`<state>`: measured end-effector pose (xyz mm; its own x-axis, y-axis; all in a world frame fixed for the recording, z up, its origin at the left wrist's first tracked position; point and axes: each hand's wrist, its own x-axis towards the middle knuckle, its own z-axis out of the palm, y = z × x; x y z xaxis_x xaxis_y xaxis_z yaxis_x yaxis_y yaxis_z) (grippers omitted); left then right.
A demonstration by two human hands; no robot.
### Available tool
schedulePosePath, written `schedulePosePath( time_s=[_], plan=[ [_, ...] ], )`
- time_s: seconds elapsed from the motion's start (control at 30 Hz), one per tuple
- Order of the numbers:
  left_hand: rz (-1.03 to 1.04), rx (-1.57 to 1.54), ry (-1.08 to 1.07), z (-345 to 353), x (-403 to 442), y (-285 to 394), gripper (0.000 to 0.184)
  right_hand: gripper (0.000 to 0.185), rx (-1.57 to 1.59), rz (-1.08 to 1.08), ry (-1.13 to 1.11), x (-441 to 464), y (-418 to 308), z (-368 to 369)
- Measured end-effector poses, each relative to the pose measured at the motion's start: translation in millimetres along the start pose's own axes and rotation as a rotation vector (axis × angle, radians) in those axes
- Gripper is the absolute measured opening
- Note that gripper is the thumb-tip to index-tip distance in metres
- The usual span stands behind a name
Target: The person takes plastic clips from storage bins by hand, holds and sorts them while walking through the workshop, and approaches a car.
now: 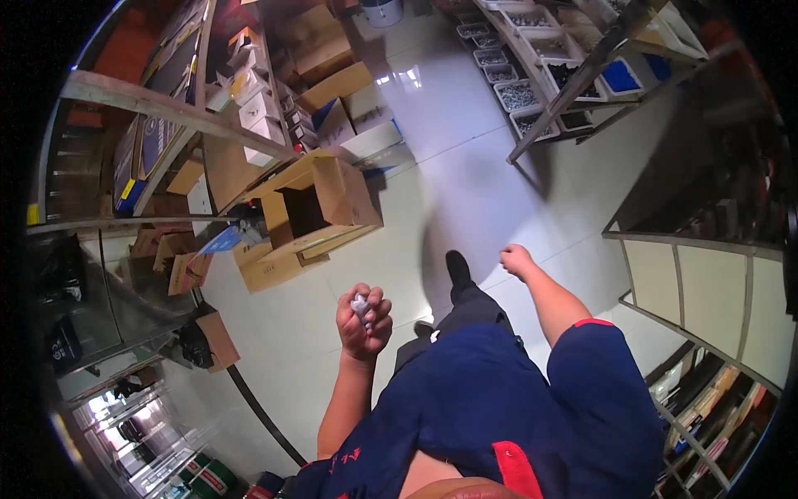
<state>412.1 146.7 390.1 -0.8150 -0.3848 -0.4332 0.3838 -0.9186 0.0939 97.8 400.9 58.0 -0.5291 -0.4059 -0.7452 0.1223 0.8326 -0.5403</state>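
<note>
My left hand (364, 323) is raised in front of my body, palm side up, its fingers curled around a small crumpled whitish bundle (361, 308). The bundle looks like a thin plastic bag; its contents cannot be made out. Out ahead on the other side is my right hand (517, 261), closed in a loose fist above the floor. Its palm and the inner side of its fingers are hidden, so anything in it does not show. No shelf or box touches either hand.
Glossy pale floor tiles (465, 179) run ahead between racks. An open cardboard box (353, 195) stands on the floor at left, beside a metal shelf (166, 108). At upper right, a rack holds trays of small metal parts (519, 96). A pale-panelled unit (711, 287) stands right.
</note>
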Motion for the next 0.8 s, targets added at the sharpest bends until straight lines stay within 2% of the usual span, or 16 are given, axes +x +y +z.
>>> schedulePosePath(
  time_s=[0.1,0.2,0.33,0.47,0.6,0.63,0.73,0.8],
  plan=[
    [0.026,0.015,0.008,-1.9,-3.6,15.4,0.032,0.031,0.144,-0.065,-0.103,-14.1,-75.6,19.0],
    [0.058,0.028,-0.007,-8.3,-18.1,34.2,0.032,0.033,0.044,-0.165,-0.107,-15.2,-98.9,54.8],
    [0.076,0.08,-0.076,-25.3,-55.6,72.1,0.032,0.031,-0.067,-0.123,-0.114,-25.6,-98.2,98.3],
    [0.099,0.131,-0.095,-48.0,-107.9,124.6,0.033,0.026,-0.165,-0.102,-0.002,-44.1,-65.0,141.4],
    [0.154,0.151,-0.134,-80.0,-160.6,187.7,0.03,0.023,-0.048,-0.018,-0.014,-94.8,-51.3,187.9],
    [0.154,0.144,-0.138,-89.8,-175.5,203.7,0.03,0.024,-0.014,0.061,-0.076,-123.5,-67.6,196.9],
    [0.185,0.139,-0.144,-116.5,-217.6,245.7,0.031,0.022,-0.049,0.032,-0.088,-158.8,-72.7,245.3],
    [0.221,0.139,-0.109,-128.9,-247.6,268.3,0.031,0.022,0.034,0.082,-0.082,-177.1,-78.0,279.9]
  ],
)
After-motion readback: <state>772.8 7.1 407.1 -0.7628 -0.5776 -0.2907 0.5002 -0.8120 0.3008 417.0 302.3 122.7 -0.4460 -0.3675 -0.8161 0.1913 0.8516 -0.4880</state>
